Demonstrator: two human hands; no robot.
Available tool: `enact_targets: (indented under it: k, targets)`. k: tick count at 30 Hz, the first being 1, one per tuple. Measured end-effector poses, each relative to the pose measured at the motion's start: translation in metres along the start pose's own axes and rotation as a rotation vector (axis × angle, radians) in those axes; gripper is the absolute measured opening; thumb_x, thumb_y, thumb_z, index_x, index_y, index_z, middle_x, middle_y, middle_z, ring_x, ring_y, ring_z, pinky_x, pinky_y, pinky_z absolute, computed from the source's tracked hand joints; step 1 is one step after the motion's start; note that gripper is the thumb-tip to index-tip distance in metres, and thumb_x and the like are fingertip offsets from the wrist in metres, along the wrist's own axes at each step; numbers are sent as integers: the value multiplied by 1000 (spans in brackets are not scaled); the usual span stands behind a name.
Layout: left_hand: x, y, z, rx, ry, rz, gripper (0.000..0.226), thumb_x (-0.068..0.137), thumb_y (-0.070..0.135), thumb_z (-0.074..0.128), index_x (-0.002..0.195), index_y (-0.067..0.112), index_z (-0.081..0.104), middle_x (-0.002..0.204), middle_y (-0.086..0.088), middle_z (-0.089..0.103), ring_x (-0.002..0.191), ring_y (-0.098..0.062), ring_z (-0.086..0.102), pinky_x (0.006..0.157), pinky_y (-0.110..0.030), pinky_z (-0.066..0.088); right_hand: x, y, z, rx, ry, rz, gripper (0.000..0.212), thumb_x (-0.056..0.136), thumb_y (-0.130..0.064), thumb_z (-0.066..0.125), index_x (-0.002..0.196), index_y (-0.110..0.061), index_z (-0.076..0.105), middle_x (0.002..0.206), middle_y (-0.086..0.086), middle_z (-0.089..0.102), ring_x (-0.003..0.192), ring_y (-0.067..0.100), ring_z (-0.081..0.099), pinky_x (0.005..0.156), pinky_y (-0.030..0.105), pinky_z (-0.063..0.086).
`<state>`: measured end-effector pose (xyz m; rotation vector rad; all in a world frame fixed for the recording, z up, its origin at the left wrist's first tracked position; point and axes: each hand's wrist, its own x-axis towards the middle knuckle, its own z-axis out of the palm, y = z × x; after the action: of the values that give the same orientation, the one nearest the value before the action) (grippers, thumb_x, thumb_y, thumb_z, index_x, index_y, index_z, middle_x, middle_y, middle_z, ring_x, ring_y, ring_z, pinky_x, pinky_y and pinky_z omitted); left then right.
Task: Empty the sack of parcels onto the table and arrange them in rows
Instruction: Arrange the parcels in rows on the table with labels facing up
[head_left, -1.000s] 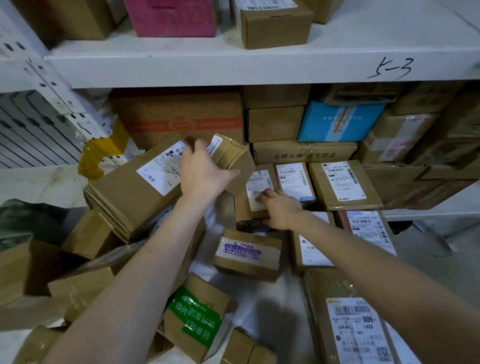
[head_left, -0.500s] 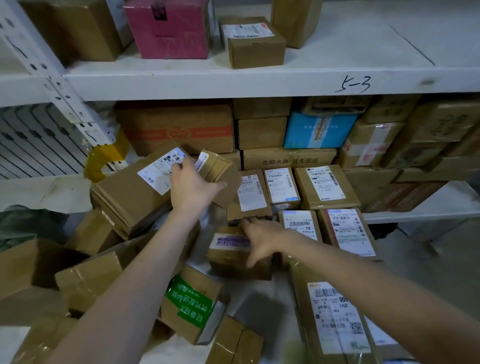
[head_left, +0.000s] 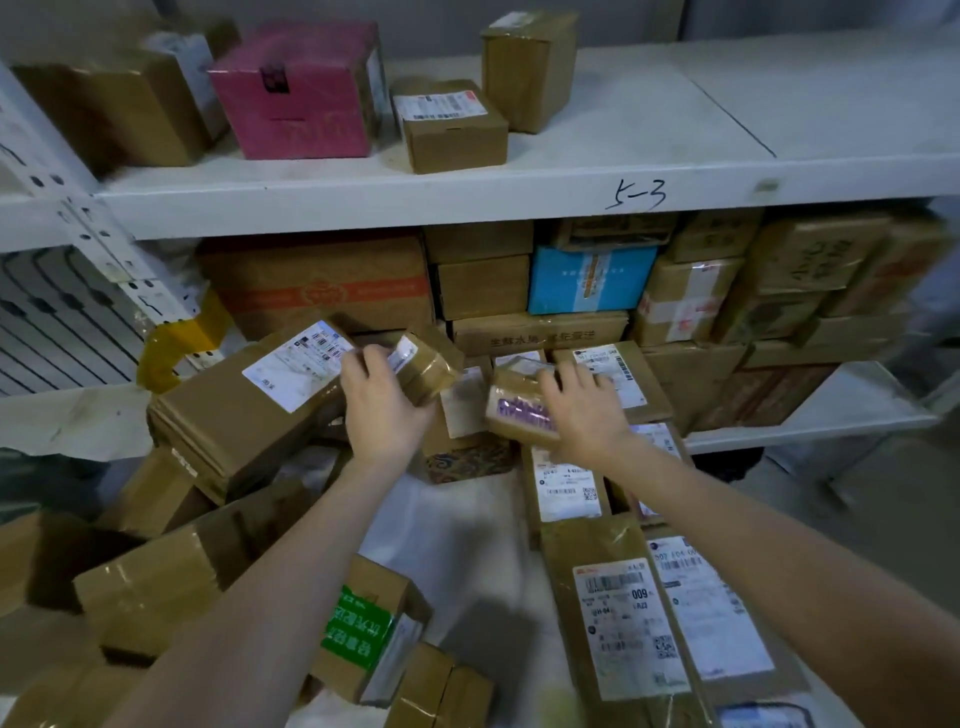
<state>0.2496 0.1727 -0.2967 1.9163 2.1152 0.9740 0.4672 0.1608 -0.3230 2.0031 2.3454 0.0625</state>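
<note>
Head view: the right hand (head_left: 582, 410) has lifted the purple-labelled parcel (head_left: 514, 410) off the counter (head_left: 467, 540), grip closed round it beside the labelled row (head_left: 631, 371), while the left hand (head_left: 382, 410) still grips a small taped box (head_left: 431, 364); both likely await slotting in.

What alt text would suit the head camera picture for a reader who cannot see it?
A person's left hand holds a small taped box while the right hand grips a purple-labelled parcel above a table strewn with cardboard parcels; stocked shelves stand behind.
</note>
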Motion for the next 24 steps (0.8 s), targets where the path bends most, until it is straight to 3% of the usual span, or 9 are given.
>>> enact_targets:
  k: [4,7,10,13,14,16,18,20,24]
  targets:
    - [-18,-2,35,45,-179,39,74,61,18,87,116,2,41,131,-20,34,126,-38,39,96,-40,44,-7,14,14,253,-72,-30,87,65,-60,75,134,-25,36,135,4,36,128,23,35,104,45,38]
    - [-24,-10,44,70,-244,33,82,60,19,89,121,6,36,137,-18,27,131,-37,33,103,-40,39,-2,27,12,330,-269,32,119,57,-56,82,148,-28,11,143,8,26,136,27,23,111,51,27]
    - [-21,-13,42,-34,-364,-76,93,59,42,89,128,10,35,141,-14,23,134,-31,28,108,-40,34,1,38,19,403,-371,55,128,57,-49,85,149,-32,-2,140,8,28,133,26,25,106,50,34]
    - [-16,-9,35,-531,-480,-619,93,56,74,73,129,23,45,145,-12,33,130,-36,39,104,-52,40,3,36,22,442,-310,42,129,55,-44,87,149,-33,0,139,7,30,132,25,26,102,47,39]
    - [-15,-10,36,-744,-488,-831,89,56,74,73,126,26,49,139,-13,43,123,-38,47,98,-58,44,3,35,23,457,-285,32,130,54,-43,88,150,-32,0,139,6,30,132,24,26,101,46,39]
    - [-15,-12,33,-1029,-542,-1087,63,71,52,77,121,22,52,122,-15,56,110,-38,56,92,-58,48,2,35,24,466,-238,-6,130,54,-41,89,150,-31,1,138,5,30,130,23,26,102,44,37]
    - [-16,-14,32,-1078,-585,-1192,51,76,34,76,119,19,52,117,-16,57,108,-37,56,93,-52,48,0,38,23,439,-187,-42,129,53,-43,89,150,-31,4,136,5,31,127,22,26,102,42,37]
    - [-19,-18,29,-1075,-648,-1184,50,72,32,76,116,19,55,118,-16,59,109,-34,56,90,-43,47,-1,42,22,438,-136,-18,127,53,-46,87,150,-31,7,136,5,31,127,22,27,102,42,37]
    - [-18,-29,23,-844,-787,-1052,59,66,28,79,117,12,54,116,-15,58,105,-32,56,97,-45,45,9,44,14,649,57,301,121,56,-48,86,148,-29,11,135,10,31,129,27,27,102,44,36]
